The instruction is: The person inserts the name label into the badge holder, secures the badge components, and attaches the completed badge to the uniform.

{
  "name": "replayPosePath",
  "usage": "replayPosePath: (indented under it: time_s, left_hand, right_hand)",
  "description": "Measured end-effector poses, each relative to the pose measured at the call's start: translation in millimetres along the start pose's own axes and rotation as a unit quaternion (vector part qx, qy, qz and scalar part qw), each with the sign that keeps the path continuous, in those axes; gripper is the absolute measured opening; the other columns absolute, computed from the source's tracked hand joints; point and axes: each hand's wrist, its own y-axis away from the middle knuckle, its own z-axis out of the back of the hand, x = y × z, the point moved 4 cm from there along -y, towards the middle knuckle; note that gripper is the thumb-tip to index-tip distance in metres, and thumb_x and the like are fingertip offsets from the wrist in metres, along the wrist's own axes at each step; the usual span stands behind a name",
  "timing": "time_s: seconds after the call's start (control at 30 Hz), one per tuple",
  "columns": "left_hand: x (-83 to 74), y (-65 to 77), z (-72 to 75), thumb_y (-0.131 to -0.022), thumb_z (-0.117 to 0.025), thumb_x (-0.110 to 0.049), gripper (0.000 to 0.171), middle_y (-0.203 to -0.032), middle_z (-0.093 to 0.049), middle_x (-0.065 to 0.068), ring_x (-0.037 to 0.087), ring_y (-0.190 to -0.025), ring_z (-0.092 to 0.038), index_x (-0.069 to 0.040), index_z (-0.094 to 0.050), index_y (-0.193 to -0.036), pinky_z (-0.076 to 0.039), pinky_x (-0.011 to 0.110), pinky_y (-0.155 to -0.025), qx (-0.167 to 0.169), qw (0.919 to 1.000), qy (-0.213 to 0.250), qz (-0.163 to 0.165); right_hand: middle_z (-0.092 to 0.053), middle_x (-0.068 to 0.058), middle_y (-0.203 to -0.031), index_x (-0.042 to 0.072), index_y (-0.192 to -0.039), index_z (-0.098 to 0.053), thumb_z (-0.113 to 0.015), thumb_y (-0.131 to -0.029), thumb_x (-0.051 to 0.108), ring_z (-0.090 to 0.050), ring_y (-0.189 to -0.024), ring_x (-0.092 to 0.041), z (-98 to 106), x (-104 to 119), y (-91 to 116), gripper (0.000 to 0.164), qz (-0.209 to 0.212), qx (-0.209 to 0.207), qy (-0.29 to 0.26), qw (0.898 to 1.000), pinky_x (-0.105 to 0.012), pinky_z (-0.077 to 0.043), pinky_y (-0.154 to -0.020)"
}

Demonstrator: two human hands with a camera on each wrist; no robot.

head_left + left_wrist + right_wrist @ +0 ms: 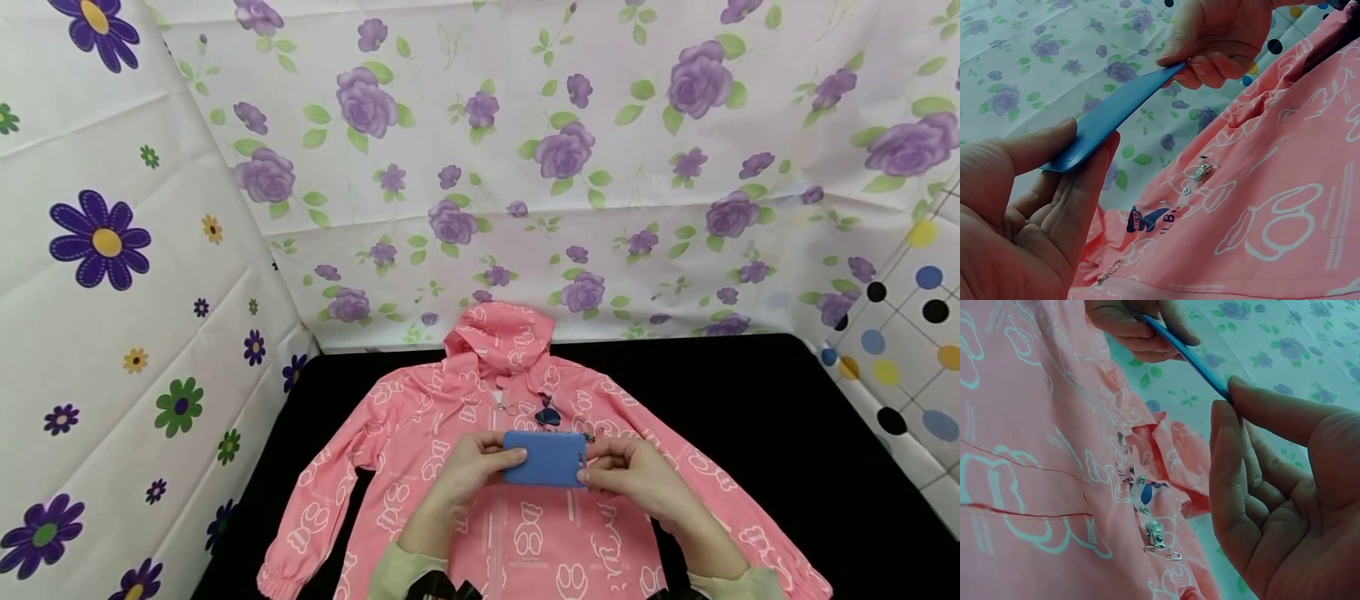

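A flat blue card holder (pixel 546 460) is held level above the chest of a pink hooded jacket (pixel 525 533). My left hand (pixel 471 468) pinches one short end between thumb and fingers. At the other end, beside a small slot, the thumb and fingertips of my right hand (pixel 639 477) pinch it. Both wrist views show the holder nearly edge-on. On the jacket lies a metal badge clip (pixel 1155 534) with a safety pin and a strap with snaps. A dark blue print (pixel 1144 220) marks the jacket near it.
The jacket lies spread front up on a black table surface (pixel 720 400), its hood at the back and sleeves out to both sides. Flowered cloth walls (pixel 480 167) stand behind and at the left. A dotted cloth (pixel 900 333) hangs at the right.
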Motion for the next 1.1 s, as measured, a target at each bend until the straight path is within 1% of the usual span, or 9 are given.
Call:
replayPosePath:
  time_s: [0.13, 0.23, 0.3, 0.37, 0.47, 0.6, 0.7, 0.87, 1.1]
  left_hand:
    - [-2.4, -0.1, 5.3, -0.093, -0.079, -0.005, 0.027, -0.093, -0.078, 0.011, 0.015, -0.082, -0.076, 0.012, -0.072, -0.112, -0.065, 0.03, -0.078, -0.004, 0.9999, 0.008, -0.006]
    - [-4.7, -0.7, 8.5, -0.094, -0.078, -0.006, 0.032, -0.097, -0.078, 0.013, 0.017, -0.085, -0.077, 0.015, -0.07, -0.117, -0.065, 0.031, -0.08, -0.006, 0.9999, 0.014, -0.008]
    - [-6.3, -0.6, 10.7, -0.094, -0.078, -0.007, 0.033, -0.097, -0.077, 0.013, 0.017, -0.085, -0.077, 0.014, -0.069, -0.118, -0.065, 0.03, -0.08, -0.014, 0.9998, 0.012, -0.011]
    - [-8.0, -0.3, 13.2, -0.095, -0.078, -0.007, 0.031, -0.096, -0.077, 0.012, 0.016, -0.084, -0.077, 0.013, -0.069, -0.117, -0.065, 0.029, -0.078, -0.023, 0.9996, 0.009, -0.012]
    - [-10.0, 0.1, 16.9, -0.095, -0.078, -0.006, 0.028, -0.094, -0.077, 0.01, 0.016, -0.081, -0.077, 0.011, -0.07, -0.115, -0.064, 0.027, -0.074, -0.036, 0.9992, 0.008, -0.012]
    - [-12.7, 0.1, 20.9, -0.096, -0.077, -0.006, 0.031, -0.096, -0.077, 0.01, 0.016, -0.083, -0.077, 0.013, -0.069, -0.119, -0.064, 0.028, -0.077, -0.036, 0.9992, 0.015, -0.01]
    - [-14.7, 0.6, 24.6, -0.097, -0.077, -0.007, 0.032, -0.097, -0.076, 0.01, 0.016, -0.085, -0.077, 0.013, -0.068, -0.121, -0.065, 0.029, -0.081, -0.039, 0.9989, 0.022, -0.013]
    - [-17.5, 0.8, 31.5, -0.097, -0.075, -0.003, 0.027, -0.095, -0.075, 0.009, 0.016, -0.084, -0.077, 0.012, -0.068, -0.119, -0.065, 0.029, -0.08, -0.054, 0.9978, 0.033, -0.019]
    - [-22.7, 2.3, 34.1, -0.098, -0.073, 0.001, 0.019, -0.096, -0.076, 0.011, 0.016, -0.085, -0.078, 0.011, -0.068, -0.113, -0.065, 0.029, -0.08, -0.055, 0.997, 0.043, -0.034]
  right_hand:
    - [-0.075, -0.015, -0.099, -0.011, -0.125, -0.066, -0.083, -0.094, 0.009, -0.074, -0.088, -0.024, 1.1, 0.6, 1.1, 0.04, 0.004, 0.011, -0.009, 1.0, -0.038, -0.066, -0.075]
    - [-0.075, -0.015, -0.101, -0.009, -0.126, -0.067, -0.082, -0.094, 0.009, -0.073, -0.089, -0.024, 4.2, 0.5, 1.0, 0.039, -0.004, 0.007, -0.002, 1.0, -0.038, -0.066, -0.076]
    - [-0.075, -0.014, -0.101, -0.008, -0.127, -0.068, -0.082, -0.094, 0.01, -0.072, -0.089, -0.023, 7.5, 0.4, 0.7, 0.039, -0.006, -0.005, 0.009, 1.0, -0.038, -0.065, -0.077]
    - [-0.075, -0.013, -0.102, -0.007, -0.126, -0.069, -0.082, -0.094, 0.01, -0.072, -0.09, -0.021, 11.3, -0.3, 0.2, 0.039, -0.008, -0.024, 0.024, 0.999, -0.034, -0.064, -0.077]
    - [-0.076, -0.01, -0.104, -0.005, -0.124, -0.072, -0.082, -0.095, 0.011, -0.07, -0.09, -0.019, 18.6, -4.5, -1.9, 0.035, -0.008, -0.067, 0.072, 0.995, -0.029, -0.062, -0.075]
    - [-0.076, -0.007, -0.107, 0.0, -0.121, -0.076, -0.08, -0.097, 0.012, -0.069, -0.09, -0.018, 29.9, -11.5, -6.4, 0.027, -0.016, -0.124, 0.149, 0.981, -0.029, -0.061, -0.072]
    - [-0.076, -0.008, -0.11, 0.003, -0.121, -0.077, -0.079, -0.098, 0.014, -0.07, -0.092, -0.02, 34.9, -12.5, -10.7, 0.025, -0.013, -0.147, 0.186, 0.972, -0.03, -0.061, -0.072]
    - [-0.076, -0.005, -0.11, 0.008, -0.119, -0.079, -0.081, -0.097, 0.021, -0.072, -0.097, -0.022, 31.5, -9.1, -24.4, 0.026, 0.003, -0.152, 0.258, 0.954, -0.034, -0.062, -0.076]
    - [-0.075, -0.006, -0.104, 0.008, -0.115, -0.079, -0.083, -0.096, 0.02, -0.072, -0.094, -0.024, 18.1, -4.6, -46.2, 0.023, 0.06, -0.144, 0.371, 0.915, -0.047, -0.062, -0.085]
